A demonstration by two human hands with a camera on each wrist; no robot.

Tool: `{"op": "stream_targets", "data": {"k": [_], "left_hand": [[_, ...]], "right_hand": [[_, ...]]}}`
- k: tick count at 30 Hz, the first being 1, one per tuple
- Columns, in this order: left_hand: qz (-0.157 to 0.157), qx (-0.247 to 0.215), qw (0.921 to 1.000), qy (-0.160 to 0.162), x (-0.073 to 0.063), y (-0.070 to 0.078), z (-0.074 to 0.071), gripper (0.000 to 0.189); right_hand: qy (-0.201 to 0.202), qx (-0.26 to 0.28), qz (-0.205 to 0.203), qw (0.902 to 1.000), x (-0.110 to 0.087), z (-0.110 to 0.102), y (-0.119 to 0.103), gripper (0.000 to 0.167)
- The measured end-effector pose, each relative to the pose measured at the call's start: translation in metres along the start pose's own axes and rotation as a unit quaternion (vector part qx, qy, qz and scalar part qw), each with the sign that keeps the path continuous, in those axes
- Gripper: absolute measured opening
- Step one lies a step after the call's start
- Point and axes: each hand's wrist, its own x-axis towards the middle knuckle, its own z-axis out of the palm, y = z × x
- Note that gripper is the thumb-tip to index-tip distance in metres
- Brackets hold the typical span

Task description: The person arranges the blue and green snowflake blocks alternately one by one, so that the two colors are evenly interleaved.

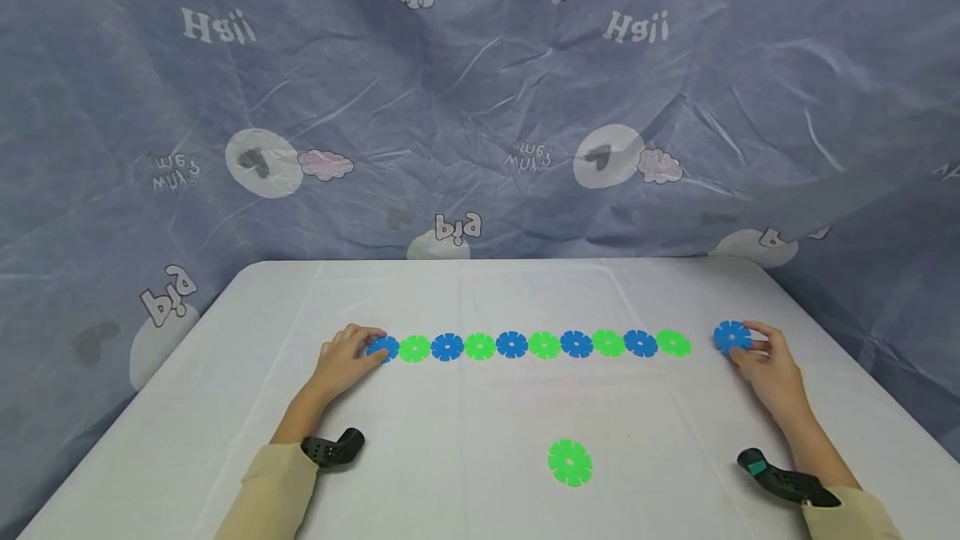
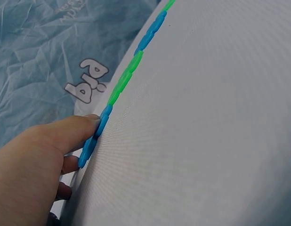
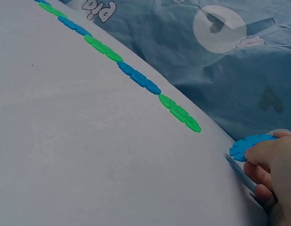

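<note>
**A:** ok so going from the left, what's the left hand doing?

**B:** It's lying low on the table, forearm coming in from the bottom edge, sleeve at the wrist. Fingers point right, and the tips sit on the first blue disc at the left end of the row. In the left wrist view a fingertip presses the edge of that disc. Fingers are fairly straight, so it's touching it, not wrapped around it.

**A:** and the row itself?

**B:** Ten flat discs, blue and green alternating, edge to edge across the middle of the table. It starts blue at the left and ends on a green disc. There's also a lone green one well in front of the row, nearer the person.

**A:** right side?

**B:** Just past the row's right end there's a gap, then a loose blue disc. The right hand has it pinched: in the right wrist view the curled fingers hold the disc's edge, and it's tilted up off the table. The forearm angles in from the lower right.
</note>
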Motion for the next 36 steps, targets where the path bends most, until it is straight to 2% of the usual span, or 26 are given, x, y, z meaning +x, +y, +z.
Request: {"op": "stream_targets", "data": {"k": [4, 9, 12, 19, 26, 36], "left_hand": [[-0.001, 0.000, 1.0000, -0.001, 0.0002, 0.0001, -0.0001, 0.039], [0.001, -0.005, 1.0000, -0.001, -0.0004, -0.0005, 0.0006, 0.039], [0.000, -0.004, 1.0000, -0.001, -0.0004, -0.0011, 0.0010, 0.040], [0.006, -0.004, 1.0000, 0.003, 0.0010, -0.0022, 0.0009, 0.039], [0.006, -0.001, 1.0000, 0.002, 0.0008, -0.0020, 0.0008, 0.040], [0.005, -0.004, 1.0000, 0.003, 0.0000, -0.0007, 0.0003, 0.039]], "right_hand": [[-0.019, -0.060, -0.029, 0.9976, 0.0002, 0.0046, -0.0011, 0.051], [-0.023, -0.095, -0.066, 0.9930, -0.0001, 0.0071, -0.0031, 0.047], [-0.019, -0.102, -0.066, 0.9924, -0.0020, 0.0078, -0.0039, 0.047], [-0.017, -0.101, -0.062, 0.9928, -0.0036, 0.0098, -0.0031, 0.036], [-0.037, -0.113, -0.064, 0.9909, -0.0046, 0.0106, -0.0029, 0.041], [-0.042, -0.128, -0.070, 0.9884, -0.0058, 0.0111, -0.0048, 0.040]]}}
